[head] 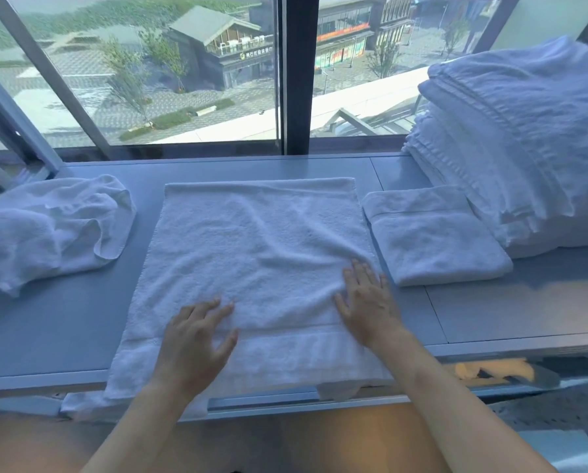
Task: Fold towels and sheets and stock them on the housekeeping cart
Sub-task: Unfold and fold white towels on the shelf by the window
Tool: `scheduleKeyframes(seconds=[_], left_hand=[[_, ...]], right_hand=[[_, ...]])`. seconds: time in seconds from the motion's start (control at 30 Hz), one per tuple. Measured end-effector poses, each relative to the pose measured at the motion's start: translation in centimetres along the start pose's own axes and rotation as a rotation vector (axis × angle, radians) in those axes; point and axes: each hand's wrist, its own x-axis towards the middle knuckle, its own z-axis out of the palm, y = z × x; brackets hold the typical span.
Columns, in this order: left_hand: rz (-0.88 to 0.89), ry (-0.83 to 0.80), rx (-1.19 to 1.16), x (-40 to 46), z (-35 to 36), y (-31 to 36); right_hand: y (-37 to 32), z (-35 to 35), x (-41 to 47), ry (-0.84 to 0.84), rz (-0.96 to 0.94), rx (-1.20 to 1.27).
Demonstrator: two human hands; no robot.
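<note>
Both sets of fingers lie straight and spread, flat on the towel: the left hand presses near its front edge, the right hand toward its right side. The towel lies spread on the bench, its front edge hanging over the rim. Just right of the towel sits a folded towel, and beyond that a tall stack. Left of the towel lies a crumpled pile; behind it, a window.

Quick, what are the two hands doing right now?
Left hand: open, fingers spread flat on the spread towel.
Right hand: open, flat on the same towel; holding nothing.
</note>
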Motion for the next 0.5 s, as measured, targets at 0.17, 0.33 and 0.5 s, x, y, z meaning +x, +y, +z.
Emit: scheduleKeyframes(seconds=[0.17, 0.33, 0.5], left_hand=[[0.039, -0.091, 0.03, 3.4, 1.5, 2.0], [0.027, -0.225, 0.124, 2.8, 2.3, -0.6], [0.018, -0.215, 0.104, 0.8, 1.0, -0.7]], right_hand=[[-5.1, -0.7, 5.1, -0.05, -0.265, 0.164], [-3.0, -1.3, 11.1, -0.094, -0.165, 0.057], [-0.8, -1.9, 12.7, -0.074, -0.056, 0.028]])
